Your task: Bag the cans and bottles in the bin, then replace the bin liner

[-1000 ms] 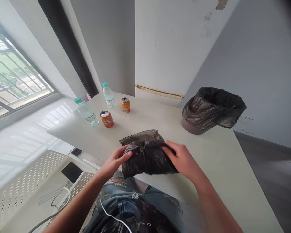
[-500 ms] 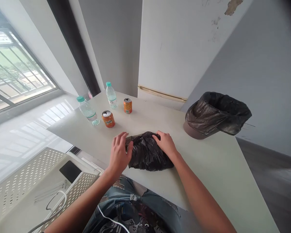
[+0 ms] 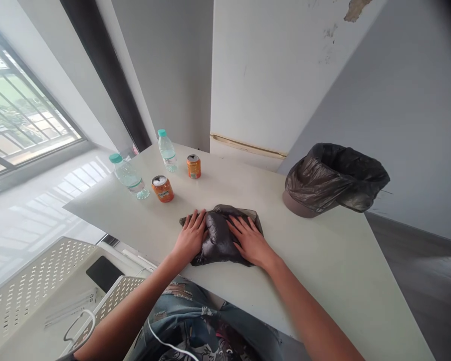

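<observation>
Left hand (image 3: pixel 191 233) has dropped onto the crumpled black plastic bag (image 3: pixel 215 238); right hand (image 3: pixel 251 243) went from gripping its edge to lying flat. Both now spread, pressing. Bag sits on the white rectangular bench (image 3: pixel 323 271): bundled, middle puffed, so flattening looks partial. Orange metal cans (image 3: pixel 163 190) (image 3: pixel 194 168), clear teal-capped plastic bottles (image 3: pixel 130 179) (image 3: pixel 167 153): lettering illegible. Round brown bin (image 3: pixel 300 206) already lined.

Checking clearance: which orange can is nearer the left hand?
The front-left can is nearer the left hand; the other can stands farther back and right.
</observation>
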Demonstrator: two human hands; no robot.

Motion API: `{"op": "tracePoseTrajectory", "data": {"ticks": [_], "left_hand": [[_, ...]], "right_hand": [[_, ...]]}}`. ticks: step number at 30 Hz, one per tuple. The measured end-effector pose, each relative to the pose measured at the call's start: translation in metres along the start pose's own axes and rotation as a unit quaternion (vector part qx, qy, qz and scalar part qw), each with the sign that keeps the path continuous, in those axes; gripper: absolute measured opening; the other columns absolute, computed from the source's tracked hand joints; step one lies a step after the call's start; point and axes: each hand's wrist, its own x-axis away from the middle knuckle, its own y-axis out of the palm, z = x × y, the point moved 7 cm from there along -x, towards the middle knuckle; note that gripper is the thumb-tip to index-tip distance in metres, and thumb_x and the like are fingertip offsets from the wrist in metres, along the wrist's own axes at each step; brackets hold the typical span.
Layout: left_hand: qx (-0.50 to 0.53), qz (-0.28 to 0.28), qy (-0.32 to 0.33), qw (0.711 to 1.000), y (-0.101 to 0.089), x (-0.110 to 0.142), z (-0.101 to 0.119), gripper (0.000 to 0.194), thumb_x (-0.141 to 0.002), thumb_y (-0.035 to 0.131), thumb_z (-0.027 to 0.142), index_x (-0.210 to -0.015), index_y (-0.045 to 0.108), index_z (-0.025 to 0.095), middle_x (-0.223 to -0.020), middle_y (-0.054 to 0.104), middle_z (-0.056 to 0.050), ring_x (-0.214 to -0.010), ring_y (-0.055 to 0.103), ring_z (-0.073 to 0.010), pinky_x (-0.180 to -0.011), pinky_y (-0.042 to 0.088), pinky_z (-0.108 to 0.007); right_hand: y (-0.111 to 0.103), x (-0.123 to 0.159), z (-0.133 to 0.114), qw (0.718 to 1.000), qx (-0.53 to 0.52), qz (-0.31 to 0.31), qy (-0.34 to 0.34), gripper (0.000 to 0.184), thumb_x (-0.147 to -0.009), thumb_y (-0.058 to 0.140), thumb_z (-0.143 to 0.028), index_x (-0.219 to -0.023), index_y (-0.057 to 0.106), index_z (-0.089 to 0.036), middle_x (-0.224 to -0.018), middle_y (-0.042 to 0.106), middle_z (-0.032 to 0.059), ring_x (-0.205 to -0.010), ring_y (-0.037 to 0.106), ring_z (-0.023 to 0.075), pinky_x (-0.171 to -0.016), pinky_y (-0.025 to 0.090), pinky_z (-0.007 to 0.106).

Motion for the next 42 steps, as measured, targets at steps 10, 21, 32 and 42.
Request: {"op": "tracePoseTrajectory", "data": {"ticks": [10,21,32,42], "left_hand": [[0.095,0.020,-0.074,0.993,-0.050,0.008,-0.011,0.052,-0.108,0.044,0.040,-0.154,0.045,0.017,-0.133,0.071,-0.014,-0.122,0.066,-0.0316,-0.101,0.053,-0.045],[0.339,-0.057,-0.128,0.931,-0.050,0.036,-0.002,0.010,-0.095,0.054,0.026,-0.104,0.058,0.025,-0.074,0.071,0.005,-0.065,0.062,-0.0149,-0.068,0.045,-0.026],[0.210,0.058,0.031,0.975,-0.098,0.044,0.001,0.046,-0.081,0.048,-0.001,-0.113,0.067,0.026,-0.127,0.074,-0.002,-0.115,0.070,-0.0210,-0.102,0.054,-0.039],[0.097,-0.066,0.274,0.955,-0.064,0.047,0.043,0.091,-0.086,0.054,0.006,-0.168,0.025,0.031,-0.176,0.022,-0.004,-0.165,0.013,-0.0288,-0.132,0.022,-0.062]], "right_hand": [[-0.023,0.001,0.016,0.994,-0.003,0.108,-0.020,0.059,-0.109,0.040,-0.025,-0.167,0.031,-0.027,-0.170,0.038,0.0077,-0.158,0.032,0.0305,-0.130,0.022,0.065],[-0.034,0.028,-0.026,0.969,-0.166,0.005,-0.183,0.057,-0.086,0.081,-0.046,-0.136,0.064,-0.024,-0.133,0.066,0.0109,-0.122,0.062,0.0277,-0.112,0.045,0.049],[-0.049,0.031,0.003,0.979,-0.109,0.096,-0.142,0.061,-0.084,0.047,0.002,-0.138,0.061,-0.021,-0.144,0.065,0.0094,-0.140,0.054,0.0267,-0.125,0.028,0.059],[-0.074,0.077,-0.002,0.991,-0.128,0.042,-0.014,0.039,-0.090,0.047,-0.002,-0.115,0.068,-0.024,-0.121,0.073,0.0064,-0.113,0.066,0.0244,-0.101,0.051,0.046]]}}
